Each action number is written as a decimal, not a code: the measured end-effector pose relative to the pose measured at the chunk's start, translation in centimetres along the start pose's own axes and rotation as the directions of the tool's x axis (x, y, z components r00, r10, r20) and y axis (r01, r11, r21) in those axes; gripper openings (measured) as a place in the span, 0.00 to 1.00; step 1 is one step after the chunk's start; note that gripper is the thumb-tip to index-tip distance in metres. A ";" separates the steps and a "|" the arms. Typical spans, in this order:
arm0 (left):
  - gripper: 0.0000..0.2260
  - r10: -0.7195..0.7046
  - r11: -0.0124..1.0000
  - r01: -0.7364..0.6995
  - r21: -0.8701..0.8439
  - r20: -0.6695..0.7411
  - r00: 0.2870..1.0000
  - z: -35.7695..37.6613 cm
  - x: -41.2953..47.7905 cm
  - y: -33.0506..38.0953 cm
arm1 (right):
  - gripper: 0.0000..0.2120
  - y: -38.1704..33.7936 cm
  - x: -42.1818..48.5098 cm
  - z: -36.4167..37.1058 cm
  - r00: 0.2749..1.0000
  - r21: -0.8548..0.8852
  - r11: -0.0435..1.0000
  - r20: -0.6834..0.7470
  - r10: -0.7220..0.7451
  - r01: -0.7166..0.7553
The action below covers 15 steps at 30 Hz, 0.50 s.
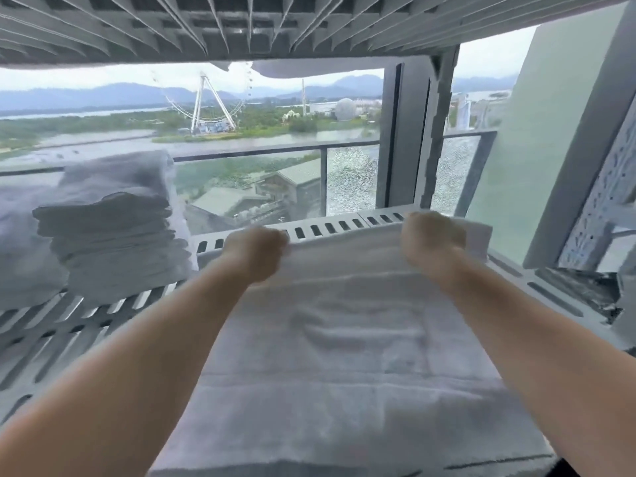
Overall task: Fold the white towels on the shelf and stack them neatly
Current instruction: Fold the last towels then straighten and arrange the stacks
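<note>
A white towel (347,346) lies spread flat on the slotted grey shelf (51,339), running from the near edge to the far side. My left hand (256,251) grips the towel's far edge near its left corner. My right hand (430,239) grips the same far edge near the right corner. Both arms reach straight forward over the cloth. A stack of folded white towels (113,232) stands on the shelf at the left, apart from the spread towel.
An upper slotted shelf (309,25) hangs low overhead. Upright grey posts (406,139) and a perforated bracket (599,201) stand at the right. More crumpled white cloth (24,242) lies at the far left. Behind the shelf is a glass balcony railing.
</note>
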State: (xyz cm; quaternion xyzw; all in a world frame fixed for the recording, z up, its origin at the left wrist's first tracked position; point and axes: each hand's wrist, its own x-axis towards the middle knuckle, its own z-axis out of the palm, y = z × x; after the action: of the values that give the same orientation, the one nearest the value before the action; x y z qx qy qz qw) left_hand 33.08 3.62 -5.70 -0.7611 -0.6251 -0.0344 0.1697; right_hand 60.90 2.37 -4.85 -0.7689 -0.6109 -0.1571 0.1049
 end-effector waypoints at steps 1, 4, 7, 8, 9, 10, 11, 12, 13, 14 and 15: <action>0.09 -0.027 1.000 0.028 0.006 -0.059 0.998 0.1 1.0 -0.3 | 0.15 0.0 0.9 0.3 0.998 0.019 0.999 -0.054 -0.025 0.026; 0.12 -0.108 0.994 0.108 -0.012 -0.212 0.971 0.3 3.7 -1.0 | 0.15 0.1 4.2 1.7 0.988 0.109 0.988 -0.115 -0.099 0.111; 0.14 -0.151 0.988 0.155 -0.011 -0.312 0.938 0.5 5.8 -0.9 | 0.13 0.2 7.7 3.5 0.991 0.286 0.949 -0.075 -0.115 0.132; 0.15 -0.176 0.983 0.181 -0.014 -0.317 0.932 0.5 6.4 -0.7 | 0.12 0.1 8.8 4.1 0.989 0.311 0.939 -0.080 -0.128 0.147; 0.16 -0.200 0.978 0.209 -0.006 -0.320 0.926 0.5 7.2 -0.6 | 0.11 0.1 9.9 4.6 0.985 0.318 0.933 -0.095 -0.144 0.167; 0.16 -0.221 0.971 0.238 0.012 -0.323 0.920 0.4 8.0 -0.5 | 0.10 -0.1 11.0 5.0 0.980 0.313 0.931 -0.121 -0.157 0.187; 0.16 -0.241 0.964 0.265 0.031 -0.327 0.914 0.2 8.8 -0.5 | 0.09 -0.3 12.1 5.2 0.974 0.308 0.929 -0.150 -0.167 0.207; 0.16 -0.262 0.955 0.293 0.046 -0.330 0.907 0.0 9.6 -0.7 | 0.09 -0.5 13.2 5.4 0.968 0.305 0.925 -0.177 -0.180 0.228; 0.15 -0.284 0.946 0.320 0.060 -0.330 0.900 -0.1 10.5 -0.9 | 0.09 -0.8 14.3 5.5 0.961 0.304 0.920 -0.197 -0.194 0.248; 0.15 -0.302 0.936 0.343 0.077 -0.323 0.897 -0.1 11.1 -1.2 | 0.09 -1.1 15.2 5.6 0.957 0.309 0.915 -0.212 -0.200 0.260; 0.16 -0.328 0.925 0.369 0.088 -0.305 0.894 0.0 11.6 -1.5 | 0.09 -1.4 15.9 5.8 0.955 0.320 0.911 -0.223 -0.197 0.262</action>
State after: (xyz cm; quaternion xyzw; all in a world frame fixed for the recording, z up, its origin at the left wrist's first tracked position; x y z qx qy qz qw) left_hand 34.17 14.74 -2.32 -0.6094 -0.7213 -0.1282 0.3031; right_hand 63.49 19.20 -4.41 -0.6429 -0.7029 -0.1297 0.2753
